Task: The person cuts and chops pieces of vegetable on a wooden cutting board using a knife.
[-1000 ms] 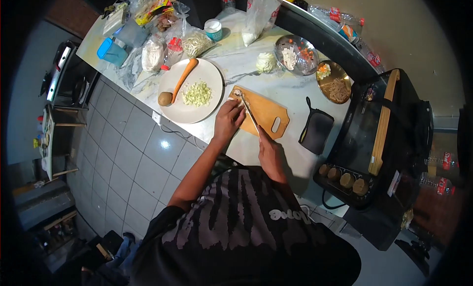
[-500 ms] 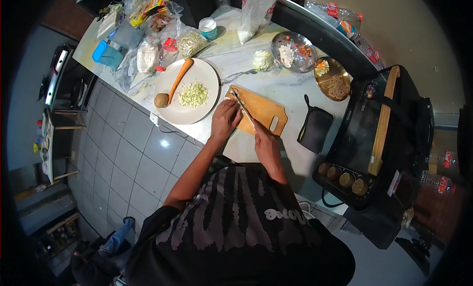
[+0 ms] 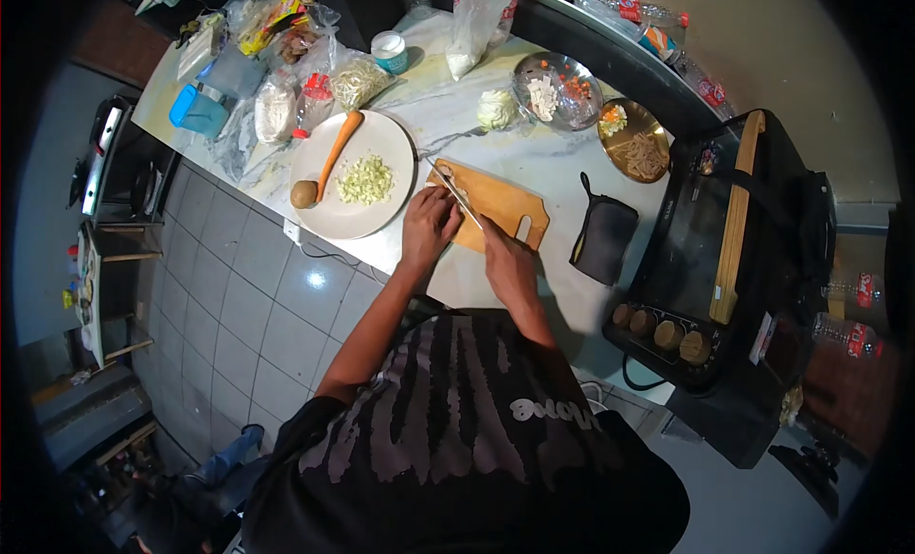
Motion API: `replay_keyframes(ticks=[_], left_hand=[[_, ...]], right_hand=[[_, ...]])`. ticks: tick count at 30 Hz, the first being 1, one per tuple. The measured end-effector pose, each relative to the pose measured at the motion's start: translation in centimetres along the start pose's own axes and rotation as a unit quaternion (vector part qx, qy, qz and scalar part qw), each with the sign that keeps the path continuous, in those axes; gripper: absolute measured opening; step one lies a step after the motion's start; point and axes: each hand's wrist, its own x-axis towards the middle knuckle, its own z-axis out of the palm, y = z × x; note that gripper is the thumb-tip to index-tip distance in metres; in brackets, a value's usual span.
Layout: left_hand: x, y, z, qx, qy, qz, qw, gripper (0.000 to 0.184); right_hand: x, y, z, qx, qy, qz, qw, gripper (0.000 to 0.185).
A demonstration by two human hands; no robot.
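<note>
My right hand (image 3: 510, 260) is closed round the handle of a knife (image 3: 458, 195). Its blade lies slantwise over the left part of a wooden cutting board (image 3: 510, 203), with the tip reaching past the board's far left corner. Curled close beside the blade, my left hand (image 3: 429, 226) presses its fingers on the board's left edge. Some small pale pieces show near the blade, but what those fingers hold is mostly hidden. Left of this hand, a large white plate (image 3: 367, 225) carries a carrot (image 3: 338, 153), a brown potato (image 3: 304, 194) and a heap of chopped pale green vegetable (image 3: 365, 179).
Behind the board sit a cabbage piece (image 3: 496, 109), a metal plate of cut food (image 3: 558, 125) and a gold-coloured plate (image 3: 640, 170). A black pouch (image 3: 606, 239) and a black oven (image 3: 705, 239) are to the right. Bagged foods (image 3: 362, 82) stand behind the white plate.
The knife has tilted flatter, its tip shifting left beyond the board's corner. My left hand keeps its place by the board, and the whole view has shifted slightly.
</note>
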Motion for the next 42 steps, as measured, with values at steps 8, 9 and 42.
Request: replay_keyframes(ticks=[8,9,42], left_hand=[[-0.5,-0.1,0.2,0.004,0.015,-0.008,1.000,0.016],[-0.5,-0.1,0.1,0.004,0.018,-0.004,1.000,0.015],[-0.6,0.1,0.0,-0.006,-0.012,-0.037,0.999,0.024]], right_hand=[[0.4,-0.5,0.4,-0.035,-0.002,0.011,0.999,0.050],[0.3,-0.6,0.4,-0.034,0.004,0.003,0.999,0.050],[-0.7,-0.6,-1.1,0.032,-0.056,0.064,0.996,0.040]])
